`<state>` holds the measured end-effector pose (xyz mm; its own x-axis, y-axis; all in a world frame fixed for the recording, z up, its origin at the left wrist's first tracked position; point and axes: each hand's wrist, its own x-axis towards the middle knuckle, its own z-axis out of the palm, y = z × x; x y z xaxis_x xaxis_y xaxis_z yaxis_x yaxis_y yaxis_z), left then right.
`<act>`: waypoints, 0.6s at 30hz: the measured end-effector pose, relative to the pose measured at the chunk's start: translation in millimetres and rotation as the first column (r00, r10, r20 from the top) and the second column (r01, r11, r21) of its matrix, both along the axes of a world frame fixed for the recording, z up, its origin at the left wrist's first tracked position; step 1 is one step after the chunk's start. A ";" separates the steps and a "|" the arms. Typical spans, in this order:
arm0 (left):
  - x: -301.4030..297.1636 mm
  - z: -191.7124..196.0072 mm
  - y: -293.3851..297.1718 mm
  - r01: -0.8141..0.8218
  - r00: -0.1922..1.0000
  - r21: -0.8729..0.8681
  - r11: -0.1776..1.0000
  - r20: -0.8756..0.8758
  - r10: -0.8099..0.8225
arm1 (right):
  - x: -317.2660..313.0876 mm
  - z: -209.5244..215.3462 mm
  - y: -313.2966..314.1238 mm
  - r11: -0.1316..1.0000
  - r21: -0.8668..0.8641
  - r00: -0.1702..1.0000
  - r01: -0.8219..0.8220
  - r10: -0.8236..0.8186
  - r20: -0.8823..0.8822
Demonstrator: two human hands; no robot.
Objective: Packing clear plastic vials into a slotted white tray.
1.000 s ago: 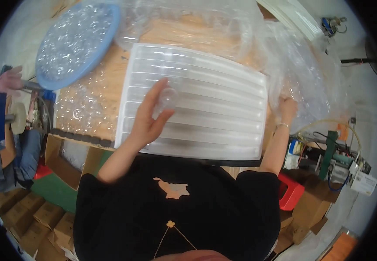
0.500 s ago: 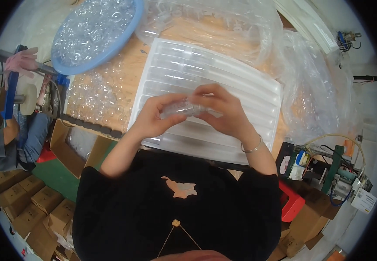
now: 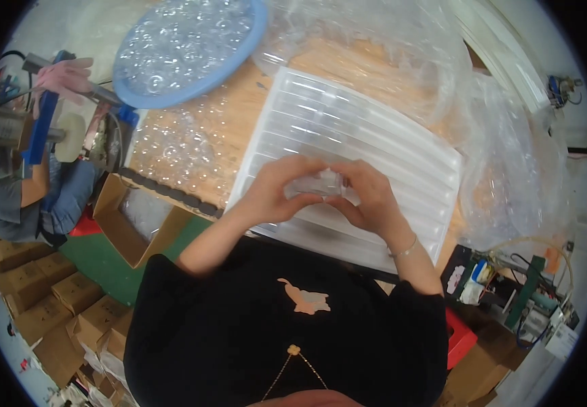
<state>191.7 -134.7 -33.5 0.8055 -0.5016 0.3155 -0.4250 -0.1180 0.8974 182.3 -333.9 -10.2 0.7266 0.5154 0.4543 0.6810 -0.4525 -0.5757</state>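
Over the tray, my left hand is wrapped round the left part of a short clear plastic container. The fingers and thumb of my right hand close on its right end, so both hands hold it lying sideways. My fingers hide part of its outline, and I cannot make out whether it has a cap. Beneath my hands lies a white ribbed plastic tray with long parallel channels. Several clear pieces seem to lie in its upper left part.
A blue basin full of clear round plastic pieces stands far left. Loose clear pieces cover the wooden table beside it. Clear plastic bags lie right. An open cardboard box and a seated person are at left.
The fingers of my right hand, loosely raised over the container's right end before, have closed on it. The whole view has shifted, so the scene sits farther right.
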 end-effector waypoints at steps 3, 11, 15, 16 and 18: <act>-6.4 -2.1 -3.4 -0.075 0.988 0.065 0.995 0.138 0.065 | -12.3 -0.9 -1.5 0.984 0.111 0.885 0.137 -0.071 -0.459; 29.7 -27.0 36.1 -0.561 0.807 0.415 0.716 0.468 0.361 | 13.1 -26.9 -23.9 0.965 -0.068 0.965 0.253 -0.257 -0.059; 35.1 -50.4 66.3 -0.768 0.638 0.550 0.328 0.611 0.469 | 20.3 -48.0 -13.3 0.954 -0.280 0.994 0.108 -0.108 0.016; 33.8 -59.7 68.1 -0.805 0.586 0.539 0.246 0.664 0.464 | 19.3 -43.7 -10.7 0.950 -0.291 0.994 0.110 -0.102 0.043; 29.7 -66.2 68.1 -0.771 0.618 0.601 0.210 0.626 0.476 | 38.7 -38.8 -19.9 0.943 -0.271 0.977 0.191 -0.156 0.146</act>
<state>221.4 -66.6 -99.7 0.9331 0.0086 0.3595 -0.0327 -0.9935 0.1087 221.1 -353.9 -49.0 0.7648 0.5058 0.3990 0.6339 -0.7015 -0.3258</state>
